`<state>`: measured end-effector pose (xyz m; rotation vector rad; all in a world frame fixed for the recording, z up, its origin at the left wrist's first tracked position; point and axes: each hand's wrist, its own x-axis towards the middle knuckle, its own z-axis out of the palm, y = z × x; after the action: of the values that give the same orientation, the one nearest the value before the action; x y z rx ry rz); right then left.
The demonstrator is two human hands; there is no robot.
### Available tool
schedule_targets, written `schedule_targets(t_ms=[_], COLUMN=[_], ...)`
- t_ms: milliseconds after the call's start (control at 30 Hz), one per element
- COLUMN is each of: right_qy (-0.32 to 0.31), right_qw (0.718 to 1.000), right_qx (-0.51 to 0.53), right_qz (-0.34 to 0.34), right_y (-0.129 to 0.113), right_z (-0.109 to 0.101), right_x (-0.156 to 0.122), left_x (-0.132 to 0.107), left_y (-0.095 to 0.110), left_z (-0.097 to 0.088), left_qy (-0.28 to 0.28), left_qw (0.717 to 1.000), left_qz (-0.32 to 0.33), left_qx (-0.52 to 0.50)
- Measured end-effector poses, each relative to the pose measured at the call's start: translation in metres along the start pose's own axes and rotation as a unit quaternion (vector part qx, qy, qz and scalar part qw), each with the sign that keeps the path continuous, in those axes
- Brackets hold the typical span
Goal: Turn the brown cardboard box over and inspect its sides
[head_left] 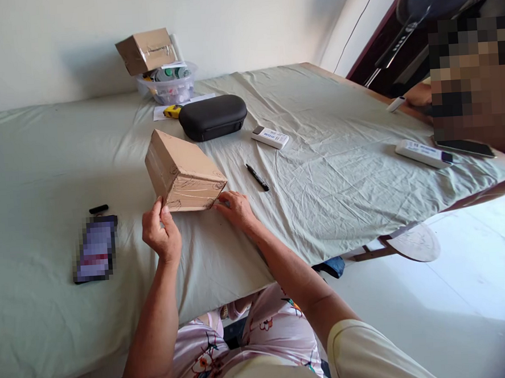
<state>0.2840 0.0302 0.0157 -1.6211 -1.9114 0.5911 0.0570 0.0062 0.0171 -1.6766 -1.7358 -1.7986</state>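
A brown cardboard box (191, 158) is tilted on the green cloth in front of me, with black scribbles at the corners of its near side. My left hand (161, 231) pinches its near left corner between thumb and fingers. At the near right corner, my right hand (236, 210) grips the lower edge, its fingertips partly hidden by the box. A black marker (257, 177) lies on the cloth, just beyond my right hand. To the left of my left hand are a phone (96, 250) and a small black cap-like piece (98, 209).
Behind the box sit a black zip case (213, 117) and a yellow tape measure (172, 111). A plastic basin (173, 91) bears another carton (145, 52). White devices (270, 137) (423, 153) lie rightward. Another person's hand (418, 96) rests at the table's far right.
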Motion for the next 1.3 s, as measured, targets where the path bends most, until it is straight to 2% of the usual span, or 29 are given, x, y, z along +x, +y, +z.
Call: schedule_targets(t_ms=[67, 167, 300, 400, 567, 667, 933, 1167, 1300], right_qy=[0.031, 0.119, 0.257, 0.305, 0.300, 0.306, 0.332, 0.298, 0.301], right_qw=[0.999, 0.984, 0.929, 0.906, 0.903, 0.896, 0.912, 0.919, 0.916], right_qx=[0.039, 0.133, 0.266, 0.281, 0.166, 0.125, 0.127, 0.190, 0.222], right_qz=[0.004, 0.014, -0.030, -0.089, -0.258, -0.296, -0.204, -0.175, -0.146], right_y=[0.006, 0.013, 0.011, 0.002, -0.014, -0.020, -0.027, -0.027, -0.023], right_z=[0.003, 0.009, 0.011, 0.007, 0.000, 0.000, 0.000, -0.003, -0.004], right_x=[0.002, 0.005, 0.003, -0.005, -0.019, -0.024, -0.029, -0.026, -0.023], left_x=[0.003, 0.005, 0.005, 0.002, -0.008, -0.014, -0.021, -0.019, -0.020], left_y=[0.001, 0.003, 0.007, 0.010, 0.018, 0.026, 0.038, 0.036, 0.033], left_z=[-0.002, -0.004, -0.006, -0.005, 0.002, 0.005, 0.003, 0.003, 0.004], left_qy=[0.019, 0.039, 0.048, 0.009, -0.082, -0.086, -0.080, -0.079, -0.086], left_qw=[1.000, 0.998, 0.993, 0.984, 0.969, 0.960, 0.949, 0.958, 0.968], left_qz=[0.009, 0.034, 0.106, 0.163, 0.207, 0.241, 0.283, 0.252, 0.219], left_qx=[-0.005, -0.019, -0.028, -0.069, -0.103, -0.117, -0.113, -0.113, -0.087])
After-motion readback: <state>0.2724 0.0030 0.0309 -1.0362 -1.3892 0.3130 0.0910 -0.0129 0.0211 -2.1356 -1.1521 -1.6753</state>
